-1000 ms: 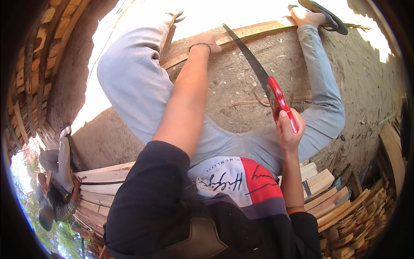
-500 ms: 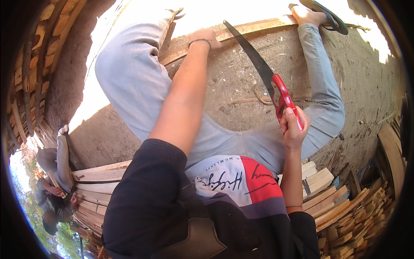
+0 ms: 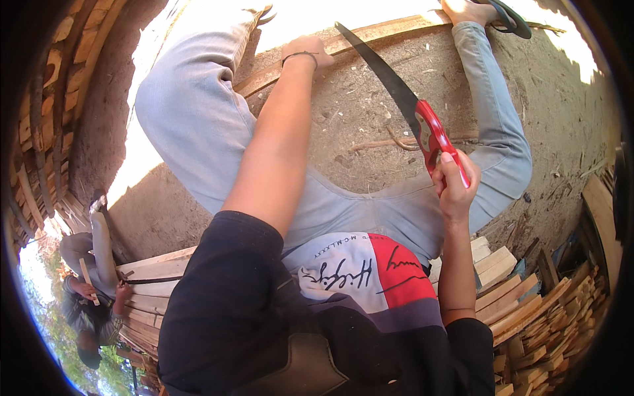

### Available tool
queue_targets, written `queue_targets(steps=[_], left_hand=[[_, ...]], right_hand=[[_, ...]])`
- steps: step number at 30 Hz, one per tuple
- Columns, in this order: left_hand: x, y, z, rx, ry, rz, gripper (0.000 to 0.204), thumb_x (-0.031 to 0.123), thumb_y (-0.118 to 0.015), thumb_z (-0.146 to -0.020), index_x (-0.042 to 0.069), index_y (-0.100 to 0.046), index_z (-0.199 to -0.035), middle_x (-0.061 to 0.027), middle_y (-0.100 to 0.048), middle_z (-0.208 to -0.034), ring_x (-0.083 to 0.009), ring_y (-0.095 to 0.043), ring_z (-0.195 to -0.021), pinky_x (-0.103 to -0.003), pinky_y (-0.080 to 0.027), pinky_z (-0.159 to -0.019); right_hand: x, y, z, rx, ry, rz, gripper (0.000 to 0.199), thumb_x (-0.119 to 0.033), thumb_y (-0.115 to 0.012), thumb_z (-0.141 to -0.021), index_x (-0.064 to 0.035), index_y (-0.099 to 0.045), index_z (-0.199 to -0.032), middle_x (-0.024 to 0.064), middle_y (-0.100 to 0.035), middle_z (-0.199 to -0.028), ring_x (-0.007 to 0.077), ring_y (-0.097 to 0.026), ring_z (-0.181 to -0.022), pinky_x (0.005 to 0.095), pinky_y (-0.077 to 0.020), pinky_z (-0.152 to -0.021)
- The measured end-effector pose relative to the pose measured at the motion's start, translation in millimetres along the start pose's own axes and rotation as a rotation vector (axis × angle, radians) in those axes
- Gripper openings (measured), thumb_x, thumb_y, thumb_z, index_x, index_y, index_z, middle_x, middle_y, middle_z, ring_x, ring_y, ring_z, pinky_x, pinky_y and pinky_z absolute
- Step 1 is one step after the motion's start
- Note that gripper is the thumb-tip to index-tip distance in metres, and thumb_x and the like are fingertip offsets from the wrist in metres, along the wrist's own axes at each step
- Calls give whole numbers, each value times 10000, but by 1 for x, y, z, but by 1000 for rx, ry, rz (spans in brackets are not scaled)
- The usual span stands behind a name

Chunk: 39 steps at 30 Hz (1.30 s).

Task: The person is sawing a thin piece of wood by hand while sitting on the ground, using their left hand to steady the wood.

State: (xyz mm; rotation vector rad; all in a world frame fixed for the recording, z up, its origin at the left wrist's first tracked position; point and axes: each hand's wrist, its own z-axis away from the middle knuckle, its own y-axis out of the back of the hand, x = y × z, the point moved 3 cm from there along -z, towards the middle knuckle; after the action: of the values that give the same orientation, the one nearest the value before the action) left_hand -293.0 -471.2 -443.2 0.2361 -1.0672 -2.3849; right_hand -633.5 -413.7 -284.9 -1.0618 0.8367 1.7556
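My left hand (image 3: 305, 50) is closed over a long wooden plank (image 3: 386, 30) lying across the ground between my feet. Its fingertips are hard to see against the bright sunlight. In my right hand (image 3: 457, 183) is the red handle of a handsaw (image 3: 395, 86), fingers wrapped around the grip. The dark, curved, tapering blade slants up and to the left, its tip near the plank, just right of my left hand. Whether the tip touches the wood, I cannot tell.
My legs spread to either side, a sandalled foot (image 3: 467, 12) by the plank's right end. A thin stick (image 3: 383, 143) lies on the dirt. Boards (image 3: 155, 267) and stacked wood pieces (image 3: 541, 356) are behind. Another person (image 3: 92, 290) sits at the left, holding a wooden strip.
The view has shifted slightly. Both my hands keep their hold, and the saw stays at nearly the same slant. Beside the other person's hand, a long dark tool now shows.
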Motion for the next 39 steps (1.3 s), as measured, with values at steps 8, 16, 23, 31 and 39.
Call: queue_targets(steps=[8,16,23,31,39], left_hand=[[2,-2,3,10,-28,-12,401,344,-608,-769,128,-740,-1081,-118,-739,-1054,-254,-707,-971,-402,-571,-859],[3,-9,4,11,-4,19,341,306,-619,-764,108,-756,-1004,-134,-737,-1032,-265,-707,-953,-394,-571,-852],[4,-9,3,27,-38,22,353,299,-616,-758,99,-752,-1015,-141,-736,-1001,-269,-705,-931,-398,-571,-848],[7,-9,3,9,-17,-21,379,311,-600,-775,125,-744,-1072,-134,-729,-1077,-264,-699,-1004,-402,-561,-890],[2,0,1,16,10,-40,411,348,-604,-790,145,-729,-1126,-102,-730,-1105,-249,-695,-1024,-400,-558,-906]], right_hand=[[-1,-46,-47,-22,28,27,307,-210,-637,-950,-34,-573,-707,-54,-465,-597,27,-391,-554,239,-287,-489],[-12,-4,-1,-44,39,128,303,-207,-626,-949,-31,-567,-709,-50,-462,-592,25,-409,-547,237,-286,-482],[4,-20,-31,-38,16,102,304,-212,-634,-947,-35,-565,-709,-58,-459,-602,29,-400,-554,241,-294,-489],[-9,6,-5,-23,21,116,300,-202,-633,-945,-44,-563,-700,-51,-478,-596,27,-408,-523,225,-283,-466],[-12,-4,-12,12,7,40,314,-199,-631,-950,-57,-551,-683,-40,-484,-570,34,-415,-493,226,-285,-446]])
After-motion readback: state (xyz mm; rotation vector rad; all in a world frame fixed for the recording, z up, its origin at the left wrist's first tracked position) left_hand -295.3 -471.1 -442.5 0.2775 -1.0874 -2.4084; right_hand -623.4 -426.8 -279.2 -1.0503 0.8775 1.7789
